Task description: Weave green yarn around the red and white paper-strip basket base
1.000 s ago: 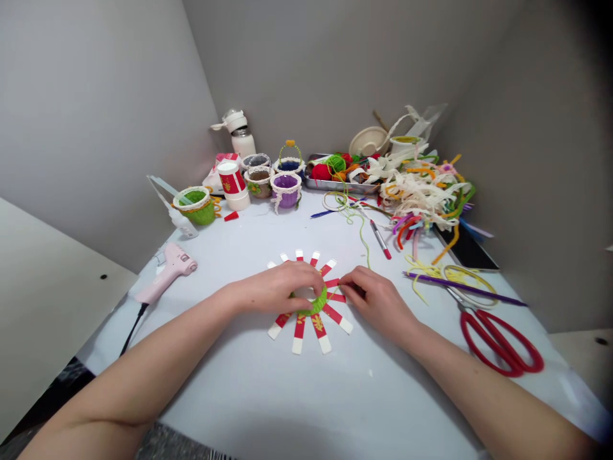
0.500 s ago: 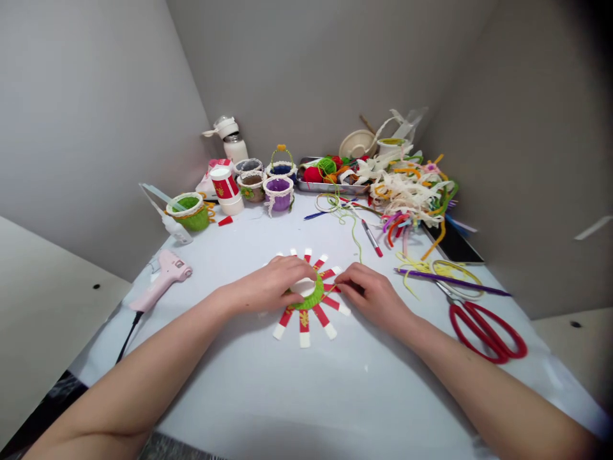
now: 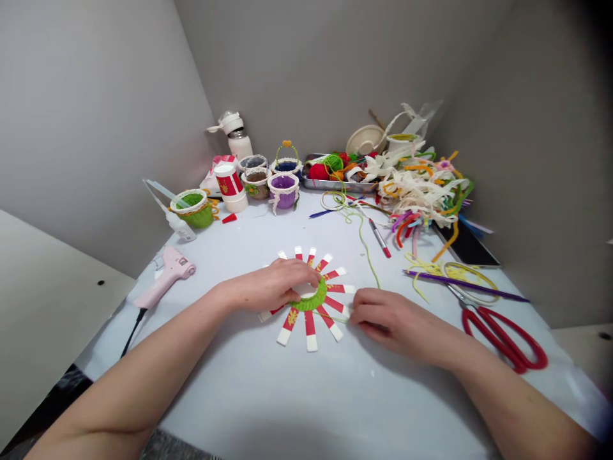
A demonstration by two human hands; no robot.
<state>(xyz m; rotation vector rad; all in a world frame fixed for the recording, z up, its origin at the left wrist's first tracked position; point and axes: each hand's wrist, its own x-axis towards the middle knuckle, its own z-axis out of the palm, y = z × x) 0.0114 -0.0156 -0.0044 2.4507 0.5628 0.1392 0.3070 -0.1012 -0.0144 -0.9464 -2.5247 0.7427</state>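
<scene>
A paper cup cut into flat red-and-white strips (image 3: pixel 311 332) fans out on the white table (image 3: pixel 297 396), with green yarn (image 3: pixel 313 301) woven round its middle. My left hand (image 3: pixel 278 286) presses down on the centre of the cup, fingers curled over it. To the right of the strips my right hand (image 3: pixel 383 319) is pinched shut on the thin green yarn strand, which trails up the table (image 3: pixel 366 246) toward the tray.
Red scissors (image 3: pixel 507 338) and a purple stick (image 3: pixel 464 285) lie at right. A pink glue gun (image 3: pixel 165 275) lies at left. Small finished baskets (image 3: pixel 282 188), a red cup (image 3: pixel 230 185), a bottle (image 3: pixel 237 134), a metal tray (image 3: pixel 335 184) and a heap of coloured strands (image 3: pixel 421 191) crowd the back.
My right hand has drawn away from the cup, down and to the right, pulling the green yarn. The left hand stays on the centre; the strips have turned slightly.
</scene>
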